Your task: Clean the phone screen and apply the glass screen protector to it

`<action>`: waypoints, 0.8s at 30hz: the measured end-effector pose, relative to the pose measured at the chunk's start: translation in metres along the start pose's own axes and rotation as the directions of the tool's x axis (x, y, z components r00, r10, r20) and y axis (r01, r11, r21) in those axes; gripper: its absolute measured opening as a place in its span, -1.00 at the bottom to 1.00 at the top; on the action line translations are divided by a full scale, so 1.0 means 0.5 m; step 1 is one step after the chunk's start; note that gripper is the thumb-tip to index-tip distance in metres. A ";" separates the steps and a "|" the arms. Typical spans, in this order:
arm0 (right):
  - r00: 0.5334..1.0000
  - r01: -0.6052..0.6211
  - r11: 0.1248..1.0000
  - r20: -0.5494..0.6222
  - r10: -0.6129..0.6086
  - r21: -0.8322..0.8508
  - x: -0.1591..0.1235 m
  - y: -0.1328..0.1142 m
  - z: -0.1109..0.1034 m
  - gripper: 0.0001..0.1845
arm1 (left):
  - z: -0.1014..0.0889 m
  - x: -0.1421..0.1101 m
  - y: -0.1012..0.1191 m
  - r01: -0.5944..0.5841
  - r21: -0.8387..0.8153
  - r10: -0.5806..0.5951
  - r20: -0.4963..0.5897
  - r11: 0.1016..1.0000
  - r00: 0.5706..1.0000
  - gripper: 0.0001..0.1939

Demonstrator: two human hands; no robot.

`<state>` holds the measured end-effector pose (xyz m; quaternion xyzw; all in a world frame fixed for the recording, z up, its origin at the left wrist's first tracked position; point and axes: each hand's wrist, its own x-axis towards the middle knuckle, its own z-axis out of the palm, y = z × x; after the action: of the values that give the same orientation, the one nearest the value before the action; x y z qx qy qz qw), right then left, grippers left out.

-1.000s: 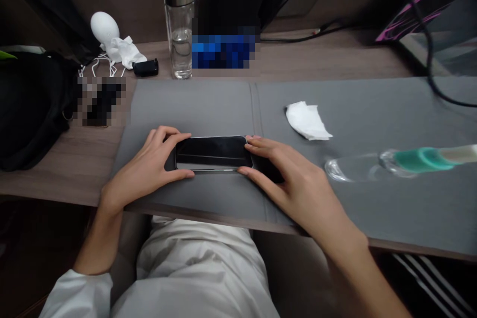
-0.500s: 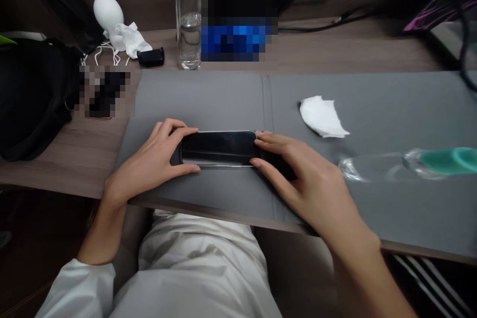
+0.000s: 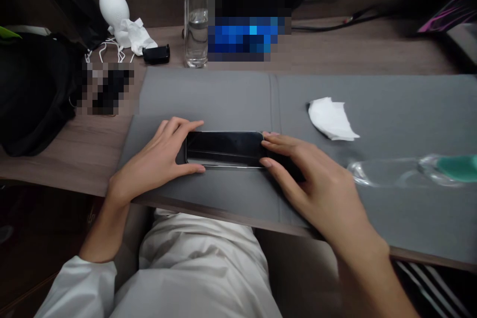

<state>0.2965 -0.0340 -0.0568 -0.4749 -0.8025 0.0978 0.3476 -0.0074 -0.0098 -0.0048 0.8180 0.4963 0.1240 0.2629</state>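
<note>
A smartphone (image 3: pixel 225 149) with a dark screen lies flat, screen up, on the grey desk mat (image 3: pixel 208 94), its long side running left to right. Around its left end is my left hand (image 3: pixel 156 154), fingers spread; the thumb rests by the near edge and the index finger points past the far edge, lifted off it. My right hand (image 3: pixel 316 174) grips the right end between thumb and index finger at the corners. The palm side of that hand is hidden.
Right of the phone lie a crumpled white tissue (image 3: pixel 331 119) and a blurred clear bottle with a green part (image 3: pixel 395 171). Behind stand a glass water bottle (image 3: pixel 196 35), a small black clip-like object (image 3: pixel 156 54) and a white rounded device (image 3: pixel 114 7). A black bag (image 3: pixel 33 94) sits left.
My left index finger has come off the phone's far edge and stretched outward. The right hand keeps its grip. The whole view has shifted slightly.
</note>
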 end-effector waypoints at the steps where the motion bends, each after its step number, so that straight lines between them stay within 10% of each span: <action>1: 1.000 -0.002 1.000 0.000 0.002 -0.001 0.000 0.000 0.000 -0.75 | 0.000 0.000 0.001 0.002 -0.006 -0.002 -0.003 1.000 1.000 -0.23; 24: 0.999 0.043 0.998 0.013 -0.043 -0.036 0.006 0.002 0.000 -0.75 | -0.009 0.001 -0.001 0.068 0.003 -0.068 0.011 0.998 0.998 -0.19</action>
<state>0.2963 -0.0309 -0.0560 -0.4631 -0.8163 0.0786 0.3362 -0.0095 -0.0081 -0.0015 0.8017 0.5227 0.1096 0.2686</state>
